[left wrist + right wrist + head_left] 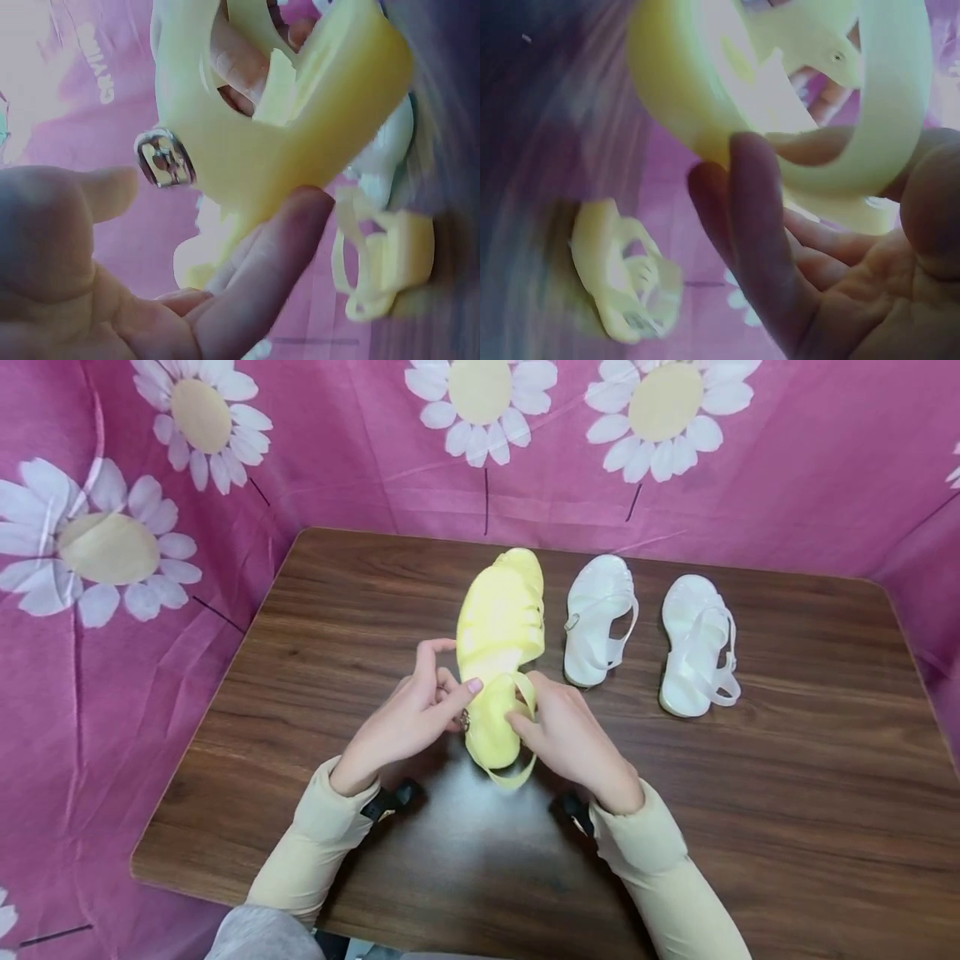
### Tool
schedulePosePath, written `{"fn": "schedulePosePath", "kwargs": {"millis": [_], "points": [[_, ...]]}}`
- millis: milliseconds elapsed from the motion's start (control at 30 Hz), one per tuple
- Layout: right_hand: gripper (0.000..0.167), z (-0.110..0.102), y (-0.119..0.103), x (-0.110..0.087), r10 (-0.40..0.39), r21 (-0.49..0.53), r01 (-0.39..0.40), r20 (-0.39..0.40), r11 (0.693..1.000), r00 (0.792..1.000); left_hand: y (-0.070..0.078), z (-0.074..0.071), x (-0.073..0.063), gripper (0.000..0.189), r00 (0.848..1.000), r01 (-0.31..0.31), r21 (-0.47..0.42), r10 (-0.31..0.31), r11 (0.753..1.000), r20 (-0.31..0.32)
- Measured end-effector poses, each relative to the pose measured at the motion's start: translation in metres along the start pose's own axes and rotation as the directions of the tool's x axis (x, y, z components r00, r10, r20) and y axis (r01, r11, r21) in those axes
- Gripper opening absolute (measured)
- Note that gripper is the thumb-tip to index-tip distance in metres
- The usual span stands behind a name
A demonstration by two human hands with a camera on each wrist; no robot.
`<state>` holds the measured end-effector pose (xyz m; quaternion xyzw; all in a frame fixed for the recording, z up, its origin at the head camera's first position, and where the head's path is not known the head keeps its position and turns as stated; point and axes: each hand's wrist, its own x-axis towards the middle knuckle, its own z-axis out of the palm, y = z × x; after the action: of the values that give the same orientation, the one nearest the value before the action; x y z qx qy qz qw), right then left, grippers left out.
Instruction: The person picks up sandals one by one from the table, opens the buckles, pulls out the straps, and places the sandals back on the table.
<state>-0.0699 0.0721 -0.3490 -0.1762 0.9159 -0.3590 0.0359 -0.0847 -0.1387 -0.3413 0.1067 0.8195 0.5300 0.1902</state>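
Observation:
A yellow strappy sandal [491, 627] with a metal buckle [163, 159] is held above the table, its heel towards me. My right hand [570, 727] grips it near the heel, thumb inside over the footbed and fingers around the side. In the right wrist view, its heel strap [892, 90] loops past my hand. My left hand [412, 714] is at the sandal's other side. In the left wrist view, one straight finger touches the sole's edge, while the thumb stands apart from the buckle. A second yellow sandal [622, 274] lies beyond, mostly hidden in the head view.
A white sandal [596, 627] lies right of the yellow pair, and another white sandal [693, 643] lies farther right. They rest on a brown wooden table [810, 777]. Pink cloth [337, 452] printed with daisies hangs behind the table and at its sides.

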Motion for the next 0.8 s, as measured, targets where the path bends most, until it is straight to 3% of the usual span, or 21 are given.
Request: {"fn": "schedulePosePath", "kwargs": {"millis": [233, 433, 600, 800], "points": [[0.011, 0.031, -0.003, 0.029, 0.009, 0.118, -0.005, -0.037, 0.993, 0.999, -0.014, -0.02, 0.009, 0.059, 0.99, 0.043, 0.09, -0.031, 0.995, -0.14], [0.017, 0.055, -0.007, 0.047, 0.061, 0.239, -0.064, 0.019, 0.969, 0.998, -0.029, -0.035, 0.018, 0.063, 0.97, 0.124, 0.178, -0.081, 0.976, -0.23], [0.018, 0.069, -0.004, 0.054, 0.122, 0.339, -0.148, 0.097, 0.929, 0.988, -0.042, -0.04, 0.026, 0.066, 0.96, 0.198, 0.214, -0.145, 0.956, -0.24], [0.032, 0.078, 0.004, 0.058, 0.176, 0.43, -0.235, 0.174, 0.871, 0.969, -0.055, -0.041, 0.036, 0.064, 0.953, 0.252, 0.192, -0.209, 0.948, -0.218]]}}
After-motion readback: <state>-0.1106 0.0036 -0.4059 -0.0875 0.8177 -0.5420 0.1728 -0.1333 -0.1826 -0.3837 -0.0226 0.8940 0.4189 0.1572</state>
